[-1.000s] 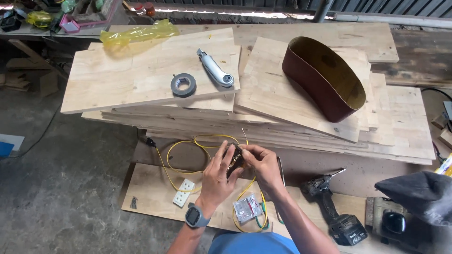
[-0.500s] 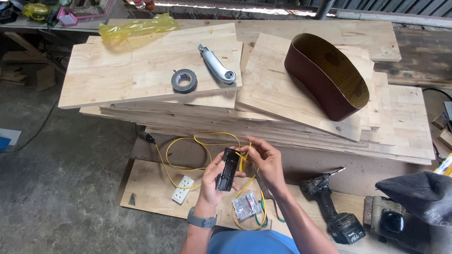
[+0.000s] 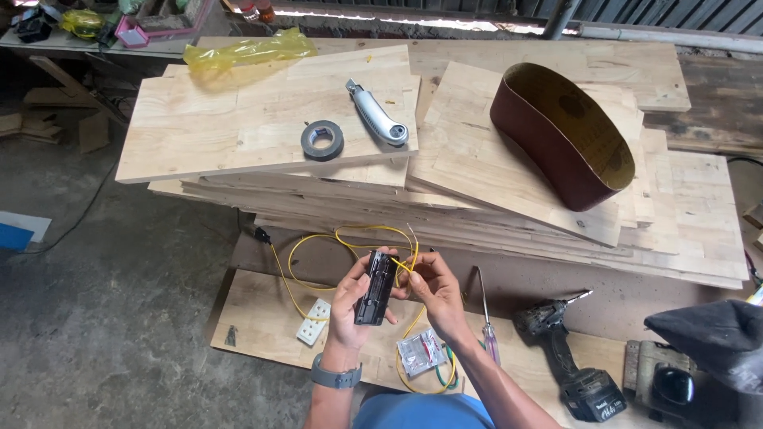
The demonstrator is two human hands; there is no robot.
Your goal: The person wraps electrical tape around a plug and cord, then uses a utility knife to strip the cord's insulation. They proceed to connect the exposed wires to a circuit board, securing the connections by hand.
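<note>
At lower centre, the left hand (image 3: 355, 300) clamps a black oblong plastic housing (image 3: 375, 287) upright (open side up), letting the right hand (image 3: 433, 292) pinch thin yellow wire (image 3: 318, 238) at its top.

socket strip (image 3: 376, 287): black | wire (image 3: 318, 242): yellow | tape roll (image 3: 323, 140): grey | sanding belt (image 3: 561, 135): reddish-brown | outlet (image 3: 314, 322): white

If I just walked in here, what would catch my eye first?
Probably the two hands low in the middle: the left hand grips a black strip upright while the right hand pinches a yellow wire at its top. Behind them, a big dark red sanding belt stands on stacked wooden boards.
</note>
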